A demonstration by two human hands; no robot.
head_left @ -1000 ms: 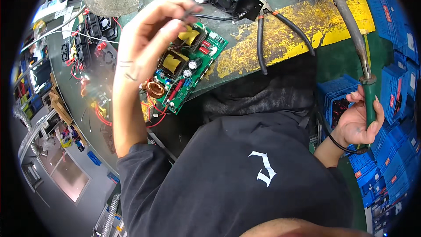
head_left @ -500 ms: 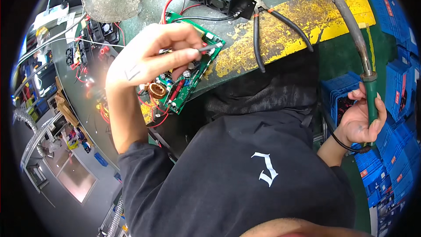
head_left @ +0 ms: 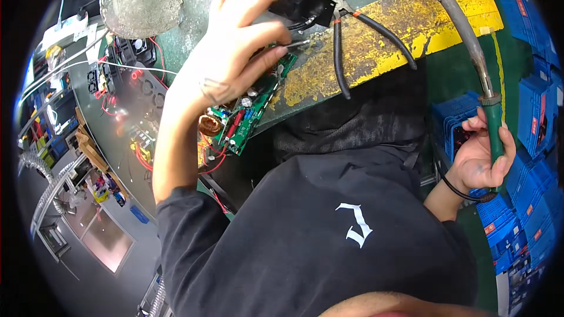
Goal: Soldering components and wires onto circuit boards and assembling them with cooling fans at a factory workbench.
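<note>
My left hand (head_left: 235, 47) is over the green circuit board (head_left: 269, 98). Its thumb and index finger pinch a dark wire (head_left: 298, 43) with a paler end, while the other fingers fan out toward the black fan panel (head_left: 320, 12). That hand hides much of the board and the panel's fans. A copper-wound coil (head_left: 210, 125) and red wires show at the board's near end. At the right, my right hand (head_left: 484, 158) grips the green handle of a soldering iron (head_left: 492, 114), its tip pointing up and away from the board.
Open pliers (head_left: 343, 53) with black handles lie on the worn yellow strip (head_left: 435, 23) at the bench edge. A crusted grey plate (head_left: 141, 9) stands far left, with fans (head_left: 138, 44) and wires below it. Blue bins (head_left: 531, 117) are stacked at the right.
My left hand has moved up and away, keeping the dark wire pinched, and its other fingers have spread over the fan panel. My right hand and the soldering iron have barely moved.
</note>
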